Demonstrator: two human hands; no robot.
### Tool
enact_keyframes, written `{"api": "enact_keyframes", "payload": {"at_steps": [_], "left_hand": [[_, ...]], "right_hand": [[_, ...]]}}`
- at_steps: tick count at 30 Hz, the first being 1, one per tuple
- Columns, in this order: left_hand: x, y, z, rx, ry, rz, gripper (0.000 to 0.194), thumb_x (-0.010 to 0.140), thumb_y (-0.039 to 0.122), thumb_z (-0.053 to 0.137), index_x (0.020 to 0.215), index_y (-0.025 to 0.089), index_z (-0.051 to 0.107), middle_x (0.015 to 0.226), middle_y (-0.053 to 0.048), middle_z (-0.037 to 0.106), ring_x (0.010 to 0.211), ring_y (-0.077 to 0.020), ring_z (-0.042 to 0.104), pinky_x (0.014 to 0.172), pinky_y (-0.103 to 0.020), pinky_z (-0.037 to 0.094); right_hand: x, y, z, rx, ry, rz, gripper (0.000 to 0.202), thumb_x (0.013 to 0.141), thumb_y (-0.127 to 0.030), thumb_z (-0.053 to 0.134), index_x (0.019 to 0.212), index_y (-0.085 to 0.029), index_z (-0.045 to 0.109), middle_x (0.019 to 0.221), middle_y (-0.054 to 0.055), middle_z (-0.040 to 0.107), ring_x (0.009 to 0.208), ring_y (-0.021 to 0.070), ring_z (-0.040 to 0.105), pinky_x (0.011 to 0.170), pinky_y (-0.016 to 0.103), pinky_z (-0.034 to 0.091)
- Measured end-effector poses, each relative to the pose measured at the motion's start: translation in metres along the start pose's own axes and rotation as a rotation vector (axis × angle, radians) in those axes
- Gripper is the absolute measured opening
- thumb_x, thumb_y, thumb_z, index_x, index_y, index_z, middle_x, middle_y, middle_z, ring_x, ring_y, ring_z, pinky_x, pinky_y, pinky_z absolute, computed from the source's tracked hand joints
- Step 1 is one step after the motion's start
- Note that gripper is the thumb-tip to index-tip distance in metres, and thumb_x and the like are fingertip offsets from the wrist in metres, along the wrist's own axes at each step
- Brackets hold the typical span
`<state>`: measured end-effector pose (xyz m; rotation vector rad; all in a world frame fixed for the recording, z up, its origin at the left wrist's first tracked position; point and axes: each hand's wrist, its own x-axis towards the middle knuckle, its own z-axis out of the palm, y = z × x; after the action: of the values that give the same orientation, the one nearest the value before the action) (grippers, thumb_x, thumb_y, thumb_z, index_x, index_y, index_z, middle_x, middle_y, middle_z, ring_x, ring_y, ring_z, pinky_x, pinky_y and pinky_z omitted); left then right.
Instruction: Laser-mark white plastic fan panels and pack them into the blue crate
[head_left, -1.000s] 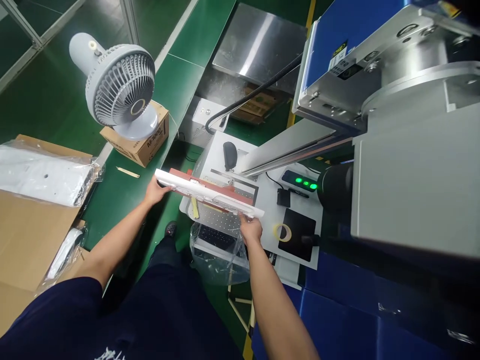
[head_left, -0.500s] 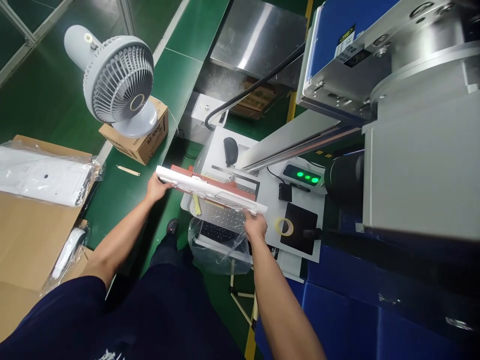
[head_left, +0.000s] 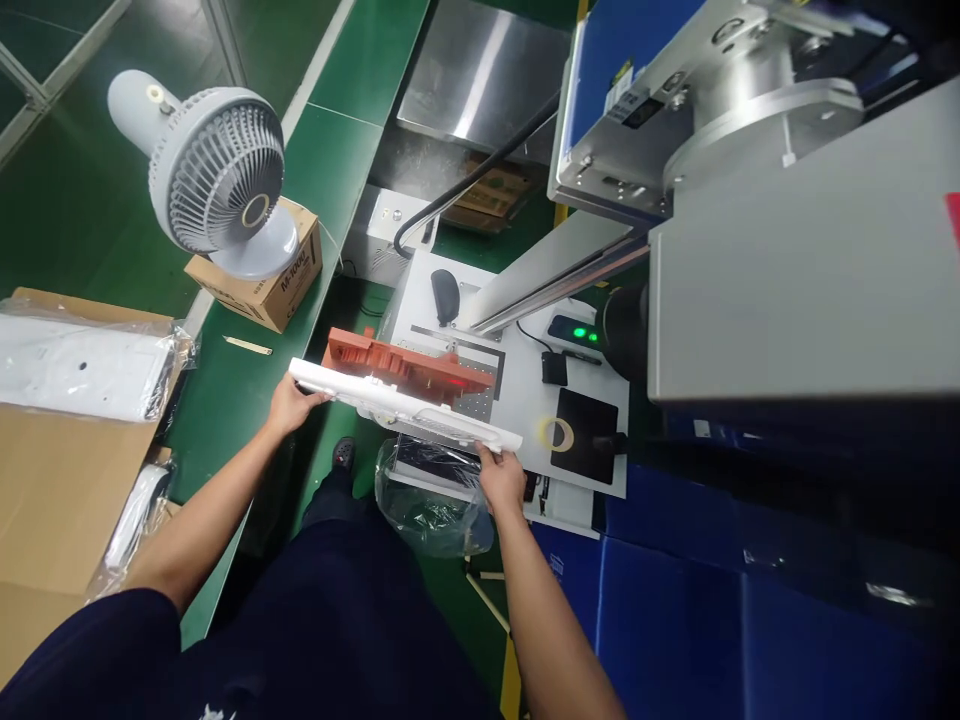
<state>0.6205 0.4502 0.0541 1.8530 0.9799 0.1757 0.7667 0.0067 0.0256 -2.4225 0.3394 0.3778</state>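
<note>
A long white plastic panel (head_left: 405, 408) is held up in front of me, its ends in my two hands. My left hand (head_left: 294, 402) is closed round the left end, and my right hand (head_left: 501, 478) pinches the lower edge near the right end. Just beyond the panel, an orange-red fixture (head_left: 409, 365) with ribs and a small red light spot rests on the perforated plate of a white machine base (head_left: 517, 355). A gap shows between panel and fixture. The panel's far face is hidden.
A grey fan (head_left: 217, 180) stands on a cardboard box (head_left: 277, 290) on the green bench (head_left: 240, 390). At left, a bagged white panel (head_left: 82, 365) lies on cardboard. The machine's grey head (head_left: 795, 270) overhangs from the right. A clear plastic bag (head_left: 427, 510) hangs below; a tape roll (head_left: 559, 435) lies at right.
The white panel has come back towards me, away from the orange-red fixture, which now shows much more. Both hands moved with it. The camera view has shifted a little to the right.
</note>
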Motion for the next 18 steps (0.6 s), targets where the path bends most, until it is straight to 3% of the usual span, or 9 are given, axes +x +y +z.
{"api": "enact_keyframes", "payload": {"at_steps": [3,6,9,13,15,18], "left_hand": [[-0.036,-0.001,-0.018,0.042,-0.068,0.031,0.066,0.068,0.055,0.099,0.117,0.019,0.074,0.117,-0.011,0.083,0.11,-0.0355,0.076,0.098,-0.045,0.061],[-0.07,0.013,-0.036,0.085,-0.211,0.099,0.062,0.072,0.066,0.094,0.114,0.023,0.078,0.114,-0.009,0.083,0.108,-0.0339,0.076,0.095,-0.042,0.062],[-0.096,0.047,-0.048,0.088,-0.504,0.147,0.06,0.079,0.068,0.09,0.12,0.025,0.08,0.12,-0.008,0.083,0.109,-0.0322,0.077,0.095,-0.039,0.063],[-0.121,0.104,-0.055,0.12,-0.94,0.163,0.067,0.085,0.063,0.085,0.142,0.028,0.076,0.159,-0.011,0.067,0.136,-0.0369,0.068,0.114,-0.045,0.057],[-0.133,0.128,-0.055,0.162,-1.087,0.19,0.057,0.085,0.062,0.085,0.131,0.028,0.082,0.167,-0.011,0.06,0.148,-0.0413,0.059,0.125,-0.05,0.05],[-0.152,0.152,-0.049,0.225,-1.218,0.242,0.043,0.083,0.062,0.084,0.107,0.026,0.084,0.159,-0.013,0.063,0.144,-0.043,0.058,0.127,-0.052,0.047]], "right_hand": [[-0.036,0.029,-0.017,0.017,-0.026,0.036,0.067,0.082,-0.08,0.068,0.108,-0.02,0.082,0.113,0.02,0.085,0.113,0.0435,0.077,0.095,0.048,0.059],[-0.067,0.063,-0.035,0.05,-0.058,0.105,0.07,0.079,-0.084,0.067,0.105,-0.02,0.081,0.114,0.02,0.085,0.116,0.0461,0.077,0.098,0.051,0.059],[-0.089,0.095,-0.053,0.2,-0.063,0.162,0.071,0.075,-0.082,0.074,0.112,-0.021,0.078,0.119,0.018,0.085,0.123,0.0428,0.077,0.105,0.05,0.059],[-0.102,0.123,-0.073,0.342,-0.05,0.172,0.076,0.073,-0.08,0.078,0.121,-0.02,0.074,0.128,0.019,0.083,0.128,0.0401,0.076,0.115,0.051,0.056],[-0.102,0.13,-0.084,0.359,-0.03,0.145,0.078,0.073,-0.081,0.078,0.12,-0.019,0.075,0.127,0.02,0.082,0.128,0.0409,0.075,0.115,0.053,0.055],[-0.102,0.133,-0.101,0.407,-0.004,0.085,0.08,0.072,-0.084,0.079,0.116,-0.017,0.075,0.128,0.022,0.082,0.129,0.0422,0.074,0.116,0.055,0.053]]}}
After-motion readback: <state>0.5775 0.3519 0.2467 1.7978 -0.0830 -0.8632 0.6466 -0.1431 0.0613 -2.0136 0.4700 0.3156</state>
